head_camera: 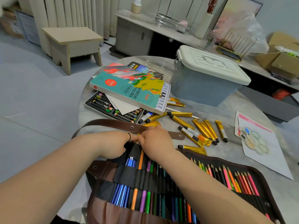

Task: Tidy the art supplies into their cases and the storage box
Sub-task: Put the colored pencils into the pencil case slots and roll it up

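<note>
Presently both hands meet at the far edge of the open pencil roll (103,206), which lies on the table (226,152) right in front of the person. The left grip (116,147) is curled tight round the black fabric of a slot at that edge, holding it steady. The right grip (156,141) is bent over knuckles-up, its fingertips pressed against the left. It appears to pinch the far end of an orange pencil (139,164), though the contact itself is hidden between the two hands.

That pencil's long axis runs straight from the hands back toward the person, in line with the slots, so seating it would probably mean sliding it lengthwise toward the body while the left hand braces the fabric.

The gold paint tubes (200,128) lie loose to the right of and beyond the right grip, which is clearly the nearer hand to them. Their acrylic box (129,88) sits ahead, resting aslant on other cases, with its tray slid partly out. The storage box (205,88) stands further off to the right, lid on
</note>
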`<action>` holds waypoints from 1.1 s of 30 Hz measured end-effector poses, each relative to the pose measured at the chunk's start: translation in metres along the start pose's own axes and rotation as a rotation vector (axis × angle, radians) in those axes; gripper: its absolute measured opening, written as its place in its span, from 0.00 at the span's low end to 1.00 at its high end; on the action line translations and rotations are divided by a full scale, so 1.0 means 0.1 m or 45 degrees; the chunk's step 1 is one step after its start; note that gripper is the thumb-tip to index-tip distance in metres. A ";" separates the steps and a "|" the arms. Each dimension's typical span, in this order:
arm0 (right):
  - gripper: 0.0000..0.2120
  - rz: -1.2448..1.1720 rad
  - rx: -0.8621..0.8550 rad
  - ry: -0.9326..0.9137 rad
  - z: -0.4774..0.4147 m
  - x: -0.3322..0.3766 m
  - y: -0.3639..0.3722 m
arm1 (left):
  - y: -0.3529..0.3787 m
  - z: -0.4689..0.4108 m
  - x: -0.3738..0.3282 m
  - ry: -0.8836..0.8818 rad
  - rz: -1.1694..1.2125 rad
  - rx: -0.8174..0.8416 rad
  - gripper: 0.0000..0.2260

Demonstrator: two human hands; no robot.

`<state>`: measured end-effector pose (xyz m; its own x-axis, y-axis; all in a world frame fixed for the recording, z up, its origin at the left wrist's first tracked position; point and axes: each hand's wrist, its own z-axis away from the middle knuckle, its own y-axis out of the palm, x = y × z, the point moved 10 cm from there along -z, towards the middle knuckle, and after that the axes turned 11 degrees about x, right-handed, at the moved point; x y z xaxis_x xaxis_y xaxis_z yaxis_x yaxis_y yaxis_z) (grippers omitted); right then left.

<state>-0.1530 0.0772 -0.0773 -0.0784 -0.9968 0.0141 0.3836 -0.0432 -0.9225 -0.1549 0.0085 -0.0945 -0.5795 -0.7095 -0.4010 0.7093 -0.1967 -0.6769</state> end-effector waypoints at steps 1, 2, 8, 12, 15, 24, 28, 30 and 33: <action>0.20 -0.003 0.025 -0.006 0.01 -0.01 0.03 | 0.00 0.00 0.01 -0.012 -0.002 -0.002 0.24; 0.19 -0.025 0.054 -0.006 0.02 -0.02 0.07 | 0.00 0.00 0.01 -0.020 -0.001 -0.008 0.24; 0.16 -0.308 -0.068 0.018 0.12 -0.15 0.03 | 0.03 -0.01 -0.01 -0.026 0.004 0.003 0.26; 0.15 -0.487 -0.094 0.060 0.12 -0.16 0.07 | 0.04 -0.01 0.00 -0.032 0.005 -0.001 0.26; 0.15 -0.468 -0.110 0.053 0.11 -0.15 0.09 | 0.03 -0.02 0.01 -0.015 0.014 -0.012 0.26; 0.17 -0.422 -0.021 -0.001 0.12 -0.16 0.17 | 0.01 -0.03 -0.01 0.011 -0.002 -0.044 0.26; 0.17 -0.511 -0.052 -0.008 0.17 -0.19 0.18 | -0.01 -0.02 -0.02 0.007 -0.031 -0.066 0.26; 0.17 -0.564 -0.100 -0.019 0.21 -0.21 0.15 | -0.06 -0.04 -0.02 -0.024 -0.071 -0.125 0.24; 0.17 -0.613 -0.173 -0.022 0.33 -0.34 0.05 | -0.16 -0.07 -0.03 -0.052 -0.081 -0.229 0.20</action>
<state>-0.1183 0.1082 -0.0695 -0.2013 -0.8668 0.4562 0.1841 -0.4909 -0.8515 -0.1674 0.0183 -0.0870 -0.6015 -0.7271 -0.3309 0.5866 -0.1209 -0.8008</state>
